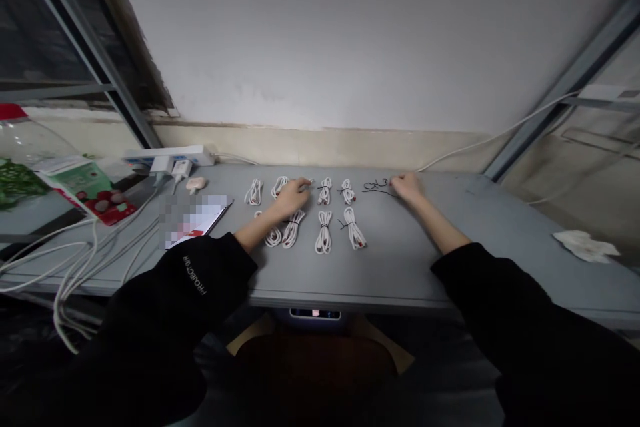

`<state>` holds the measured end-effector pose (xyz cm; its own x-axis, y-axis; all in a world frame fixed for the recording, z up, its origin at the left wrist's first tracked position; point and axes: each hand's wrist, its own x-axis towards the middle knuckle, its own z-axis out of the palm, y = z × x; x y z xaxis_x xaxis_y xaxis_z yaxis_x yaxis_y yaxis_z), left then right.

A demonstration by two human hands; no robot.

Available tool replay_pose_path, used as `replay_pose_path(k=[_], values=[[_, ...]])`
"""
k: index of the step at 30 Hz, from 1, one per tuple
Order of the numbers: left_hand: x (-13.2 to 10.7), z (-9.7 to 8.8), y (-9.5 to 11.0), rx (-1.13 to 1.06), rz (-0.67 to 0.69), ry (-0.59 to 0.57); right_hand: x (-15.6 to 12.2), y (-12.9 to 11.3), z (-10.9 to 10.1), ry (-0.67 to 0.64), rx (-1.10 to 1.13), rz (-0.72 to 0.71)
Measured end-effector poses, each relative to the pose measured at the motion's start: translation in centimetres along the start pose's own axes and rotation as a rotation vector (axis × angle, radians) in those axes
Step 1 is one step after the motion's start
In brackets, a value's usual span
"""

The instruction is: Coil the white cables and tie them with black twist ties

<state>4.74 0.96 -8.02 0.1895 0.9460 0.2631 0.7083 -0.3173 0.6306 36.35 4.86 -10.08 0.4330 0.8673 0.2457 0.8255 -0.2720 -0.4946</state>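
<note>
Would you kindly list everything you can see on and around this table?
coiled cable bundles: at least eight, white, two rows mid-table
twist ties: small pile, black, right of back row
power strip: one, white, back left
carton: one, green and red, far left
loose cables: several, white, left edge
tissue: one, white, far right
table: one, grey, under everything
left hand: one, bare, on back-row bundles
right hand: one, bare, touching the ties

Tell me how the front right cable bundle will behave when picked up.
The bundle probably lifts as one piece, since a dark tie cinches its middle. Its looped ends likely droop, as thin cord is floppy. It looks light and, lying flat on the table, unlikely to roll.
</note>
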Motion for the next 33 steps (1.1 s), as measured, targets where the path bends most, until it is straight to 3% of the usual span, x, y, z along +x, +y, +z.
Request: replay_pose_path(k=[3, 8, 12, 16, 20, 23, 28, 33], values=[[-0.1, -0.1, -0.2, 0.122, 0.068, -0.062, -0.6, -0.6, -0.6, -0.036, -0.041, 0.107], [0.0, 0.0, -0.6, 0.281, 0.174, -0.101, -1.5, -1.5, -0.9, -0.004, -0.036, 0.077], [-0.2, 0.2, -0.6, 0.351, 0.206, -0.117, -2.0, -2.2, -0.7, 0.132, -0.025, -0.095], [-0.3, 0.3, -0.5, 0.375, 0.238, -0.155, -3.0, -3.9, -0.2, 0.187, 0.057, -0.398], [-0.2, 0.4, -0.6, 0.389, 0.236, -0.163, -5.6, -6.2, 0.4, 0.089, 0.184, -0.722], [-0.2, 0.5, -0.6, 0.387, 0.232, -0.161, -8.0, -7.7, 0.5, -0.051, 0.206, -0.849], [-0.2, 0.3, -0.4, 0.355, 0.242, -0.151, -9.9, -8.7, 0.3, -0.220, 0.104, -0.924], [-0.2, 0.2, -0.4, 0.255, 0.245, -0.123, -9.5, -8.3, 0.5, -0.218, 0.064, -0.971]])
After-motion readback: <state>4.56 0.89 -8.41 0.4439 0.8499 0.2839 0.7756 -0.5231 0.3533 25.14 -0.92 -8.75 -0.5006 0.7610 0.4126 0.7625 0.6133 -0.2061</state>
